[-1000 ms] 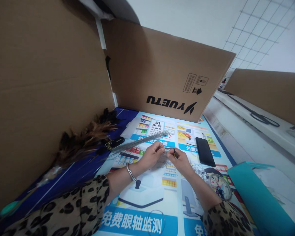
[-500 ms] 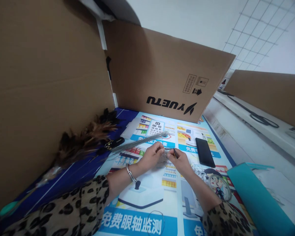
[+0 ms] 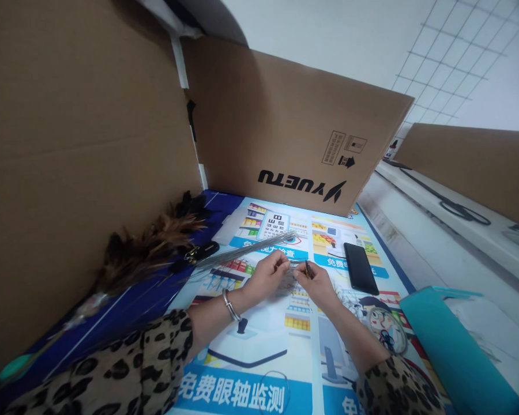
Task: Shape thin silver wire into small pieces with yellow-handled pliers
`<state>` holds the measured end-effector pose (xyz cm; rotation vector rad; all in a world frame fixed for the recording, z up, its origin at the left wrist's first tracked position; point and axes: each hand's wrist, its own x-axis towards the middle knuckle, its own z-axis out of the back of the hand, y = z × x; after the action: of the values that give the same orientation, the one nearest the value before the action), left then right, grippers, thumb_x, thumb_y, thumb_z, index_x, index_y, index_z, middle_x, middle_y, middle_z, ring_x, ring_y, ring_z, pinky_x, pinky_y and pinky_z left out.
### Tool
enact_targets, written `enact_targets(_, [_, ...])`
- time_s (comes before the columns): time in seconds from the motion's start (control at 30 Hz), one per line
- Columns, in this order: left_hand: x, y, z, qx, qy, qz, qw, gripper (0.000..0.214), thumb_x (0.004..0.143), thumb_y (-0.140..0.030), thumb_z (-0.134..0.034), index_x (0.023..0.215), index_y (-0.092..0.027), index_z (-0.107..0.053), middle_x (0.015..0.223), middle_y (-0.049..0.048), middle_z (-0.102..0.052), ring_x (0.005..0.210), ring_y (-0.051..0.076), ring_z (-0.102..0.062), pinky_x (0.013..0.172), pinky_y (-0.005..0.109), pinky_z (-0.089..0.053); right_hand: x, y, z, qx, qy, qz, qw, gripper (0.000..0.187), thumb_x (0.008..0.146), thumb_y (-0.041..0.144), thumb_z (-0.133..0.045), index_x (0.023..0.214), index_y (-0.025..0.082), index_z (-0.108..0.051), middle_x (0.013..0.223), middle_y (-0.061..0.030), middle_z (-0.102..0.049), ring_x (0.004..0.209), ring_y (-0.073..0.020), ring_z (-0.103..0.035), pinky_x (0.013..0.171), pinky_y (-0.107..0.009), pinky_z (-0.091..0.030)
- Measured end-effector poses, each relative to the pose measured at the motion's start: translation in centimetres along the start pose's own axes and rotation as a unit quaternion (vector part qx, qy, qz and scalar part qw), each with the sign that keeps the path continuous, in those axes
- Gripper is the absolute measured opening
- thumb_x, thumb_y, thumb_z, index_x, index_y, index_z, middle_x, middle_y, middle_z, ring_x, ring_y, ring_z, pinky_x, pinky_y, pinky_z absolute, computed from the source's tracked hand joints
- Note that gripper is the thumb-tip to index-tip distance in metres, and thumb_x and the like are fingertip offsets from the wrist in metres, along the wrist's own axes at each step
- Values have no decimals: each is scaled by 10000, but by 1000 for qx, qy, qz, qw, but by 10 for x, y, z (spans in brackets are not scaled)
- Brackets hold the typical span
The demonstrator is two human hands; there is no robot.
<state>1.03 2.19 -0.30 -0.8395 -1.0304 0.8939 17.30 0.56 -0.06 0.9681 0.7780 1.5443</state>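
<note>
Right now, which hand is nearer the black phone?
Right. The right hand is beside the black phone, on its left, not touching; the left hand is farther left.

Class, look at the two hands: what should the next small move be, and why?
Perhaps hold the left hand steady and ease the right hand slightly closer: their fingertips are near but apart, thin wire seems to span them, and the right also grips a dark tool.
</note>
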Motion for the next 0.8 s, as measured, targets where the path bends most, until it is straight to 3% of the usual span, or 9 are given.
enact_targets(0.1, [0, 1, 0, 12, -7, -4, 1000, 92, 815, -225, -430, 753, -181, -482, 683, -23, -486, 634, 117, -442, 583, 228, -339, -1, 2, 0, -4, 9, 20, 1000, 142, 718, 318, -542, 682, 182, -556, 626, 22, -499, 594, -107, -429, 572, -221, -373])
enact_targets(0.43, [-1, 0, 0, 8, -3, -3, 1000, 106, 836, -234, -400, 785, -181, -476, 706, -20, -490, 659, 120, -449, 603, 231, -352, 2, -4, -3, -13, -20, -26, 999, 168, 683, 345, -565, 684, 178, -547, 603, 27, -505, 548, -100, -428, 534, -218, -374])
enact_targets(0.6, [0, 0, -1, 11, 1, -3, 1000, 109, 839, -237, -397, 778, -183, -469, 685, -25, -477, 638, 115, -441, 597, 228, -354, 2, -3, -3, 2, -8, -29, 1000, 178, 676, 323, -568, 777, 177, -581, 609, 26, -498, 556, -104, -443, 543, -223, -388])
enact_targets(0.7, [-1, -1, -2, 13, 6, 0, 1000, 107, 839, -236, -397, 776, -183, -467, 691, -23, -483, 639, 115, -443, 587, 225, -355, 1, -3, -4, -4, -6, -20, 1000, 210, 667, 314, -575, 828, 179, -598, 630, 23, -506, 570, -105, -437, 551, -223, -387])
enact_targets(0.8, [-2, -3, -2, 18, 9, -2, 1000, 100, 835, -226, -399, 774, -182, -465, 701, -20, -492, 654, 116, -452, 589, 223, -359, 1, -3, -4, -22, -6, -2, 1000, 149, 669, 302, -569, 758, 184, -588, 612, 28, -500, 569, -102, -425, 545, -217, -375])
